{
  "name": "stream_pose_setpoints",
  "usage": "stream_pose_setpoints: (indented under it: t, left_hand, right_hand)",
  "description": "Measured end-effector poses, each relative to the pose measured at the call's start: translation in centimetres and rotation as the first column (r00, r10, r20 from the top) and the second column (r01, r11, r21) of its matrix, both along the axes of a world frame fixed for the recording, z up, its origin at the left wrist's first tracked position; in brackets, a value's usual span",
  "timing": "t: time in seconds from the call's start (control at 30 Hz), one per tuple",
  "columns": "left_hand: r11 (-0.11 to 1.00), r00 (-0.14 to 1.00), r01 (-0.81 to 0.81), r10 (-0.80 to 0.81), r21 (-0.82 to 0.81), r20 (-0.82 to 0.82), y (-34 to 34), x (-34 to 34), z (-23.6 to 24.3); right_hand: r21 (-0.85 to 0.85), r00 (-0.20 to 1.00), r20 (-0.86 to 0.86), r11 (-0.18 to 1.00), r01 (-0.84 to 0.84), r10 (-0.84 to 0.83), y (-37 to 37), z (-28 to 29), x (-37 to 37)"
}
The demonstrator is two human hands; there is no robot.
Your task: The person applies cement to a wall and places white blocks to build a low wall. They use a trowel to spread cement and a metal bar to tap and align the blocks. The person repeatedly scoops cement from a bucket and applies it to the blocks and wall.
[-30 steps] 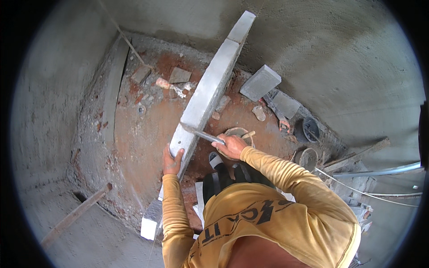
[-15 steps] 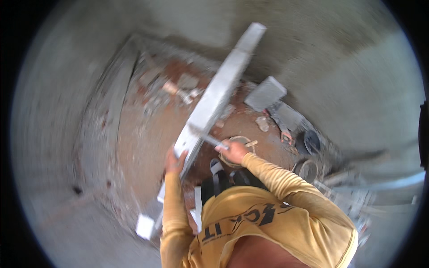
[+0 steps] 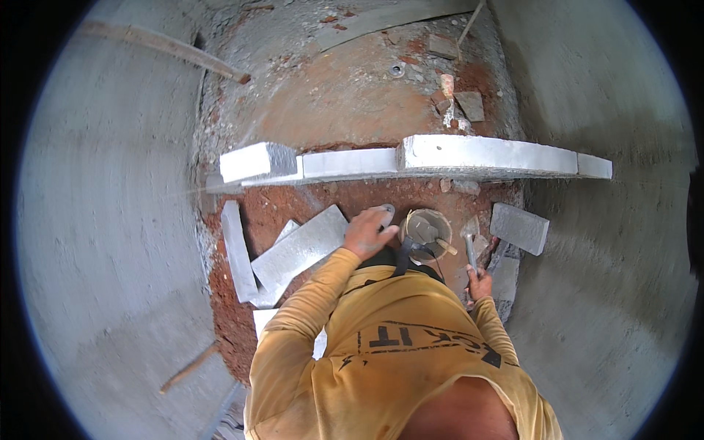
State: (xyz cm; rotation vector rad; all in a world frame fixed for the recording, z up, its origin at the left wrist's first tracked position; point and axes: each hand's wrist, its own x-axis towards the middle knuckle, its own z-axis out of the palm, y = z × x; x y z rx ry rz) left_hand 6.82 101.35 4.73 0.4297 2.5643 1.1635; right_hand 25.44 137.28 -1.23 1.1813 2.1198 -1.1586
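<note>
My right hand (image 3: 479,284) is closed round the handle of a hammer (image 3: 470,246), whose head points away from me over the ground. My left hand (image 3: 367,233) hangs in front of my body, fingers apart, with nothing in it; a shoe tip (image 3: 386,212) shows just past its fingers. Beyond both hands, a low wall of white blocks (image 3: 491,154) runs across the view. At its left part, one block (image 3: 253,163) sits higher than those beside it. A bucket (image 3: 427,226) of grey mix, with a wooden handle (image 3: 446,247) sticking out, stands between my hands.
Loose blocks (image 3: 297,253) lie on the red soil at left, and another slab (image 3: 519,227) leans at right. Grey walls rise on both sides. Past the block wall lie rubble (image 3: 469,106) and a bottle (image 3: 447,86). A timber pole (image 3: 169,50) is at far left.
My view has turned, so the block wall now runs across it. My left hand has come off the blocks. The hammer has left the block's top and is lowered at my right.
</note>
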Motion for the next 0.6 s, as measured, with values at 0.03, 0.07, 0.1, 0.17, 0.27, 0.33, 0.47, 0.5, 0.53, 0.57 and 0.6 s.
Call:
stream_pose_setpoints:
  t: [0.03,0.07,0.1,0.17,0.27,0.33,0.47,0.5,0.53,0.57,0.6]
  left_hand:
    - [0.997,0.996,-0.077,0.078,-0.024,0.034,-1.3,1.2,-0.9]
    - [0.988,0.985,-0.151,0.154,-0.045,0.077,-2.5,2.2,-1.8]
    - [0.969,0.965,-0.232,0.240,-0.082,0.109,-3.8,3.3,-2.5]
    - [0.921,0.918,-0.359,0.378,-0.148,0.122,-6.1,5.2,-3.6]
    - [0.840,0.852,-0.506,0.522,-0.196,0.040,-8.7,7.8,-4.2]
    - [0.786,0.800,-0.589,0.600,-0.187,0.003,-9.8,9.6,-4.0]
    - [0.692,0.699,-0.715,0.711,-0.098,-0.079,-12.3,11.7,-2.7]
    - [0.689,0.693,-0.720,0.709,-0.078,-0.135,-13.3,11.5,-2.3]
    - [0.680,0.679,-0.731,0.715,-0.060,-0.168,-14.3,11.0,-1.8]
    - [0.675,0.665,-0.738,0.719,-0.023,-0.202,-15.4,9.9,-1.3]
    - [0.665,0.654,-0.746,0.723,-0.033,-0.225,-16.6,8.4,-0.8]
  right_hand:
    - [0.068,0.997,0.013,0.995,-0.071,0.070,1.3,-1.4,1.6]
    - [0.107,0.993,0.024,0.987,-0.120,0.118,2.7,-2.8,3.2]
    - [0.138,0.989,0.074,0.981,-0.134,0.124,4.0,-4.2,4.8]
    - [0.179,0.968,-0.082,0.959,-0.220,0.238,6.4,-6.3,8.6]
    - [0.164,0.958,-0.082,0.951,-0.261,0.276,9.4,-8.4,13.3]
    - [0.111,0.965,0.002,0.959,-0.260,0.261,11.0,-8.8,15.8]
    - [0.011,0.862,0.268,0.893,-0.450,0.431,13.1,-6.8,17.8]
    - [-0.022,0.841,0.348,0.900,-0.435,0.415,13.2,-5.8,18.0]
    - [-0.039,0.849,0.445,0.954,-0.298,0.283,13.1,-5.0,18.0]
    - [-0.037,0.834,0.532,0.988,-0.147,0.144,12.8,-4.1,18.0]
    - [0.030,0.876,0.477,0.994,-0.104,0.077,12.3,-3.4,18.2]
